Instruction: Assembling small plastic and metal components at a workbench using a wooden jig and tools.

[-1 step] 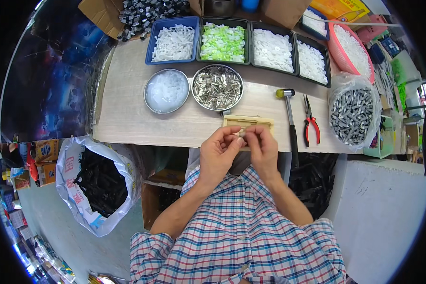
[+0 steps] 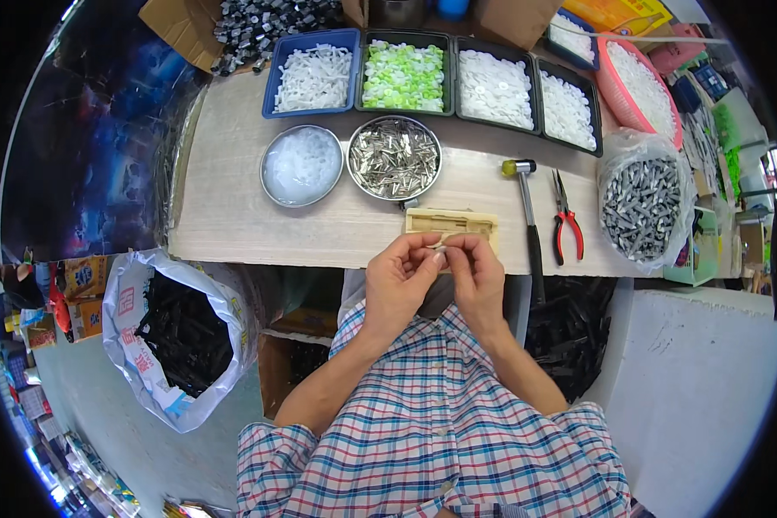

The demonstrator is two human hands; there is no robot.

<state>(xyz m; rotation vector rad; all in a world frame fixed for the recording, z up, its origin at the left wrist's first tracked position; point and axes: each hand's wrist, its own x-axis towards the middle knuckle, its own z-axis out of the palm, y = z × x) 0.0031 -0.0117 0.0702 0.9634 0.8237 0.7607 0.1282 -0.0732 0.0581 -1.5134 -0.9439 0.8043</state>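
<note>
Hands: we are seeing the left hand and the right hand meeting at the near edge of the counter, fingertips touching.
Grip: both hands are pinching one small pale part between thumbs and forefingers; each grip is clenching on it, though the part is too small for us to name.
Part position: it is hovering just in front of the wooden jig, above the counter's edge.
Jig: we are finding it lying flat on the counter, just beyond the fingertips.
Bowls: a metal bowl of silvery metal pieces is sitting just behind the jig, with a bowl of clear plastic bits beside it to the left.
Trays: along the far edge we are seeing a blue tray of white parts, a dark tray of green parts and two dark trays of white discs.
Tools: a hammer and red-handled pliers are lying to the right of the jig, apart from the hands.
Bags: a clear bag of grey metal pieces is standing at the right end of the counter; a white sack of black parts is sitting on the floor to the left.
Sleeves: we are wearing a plaid shirt.
</note>
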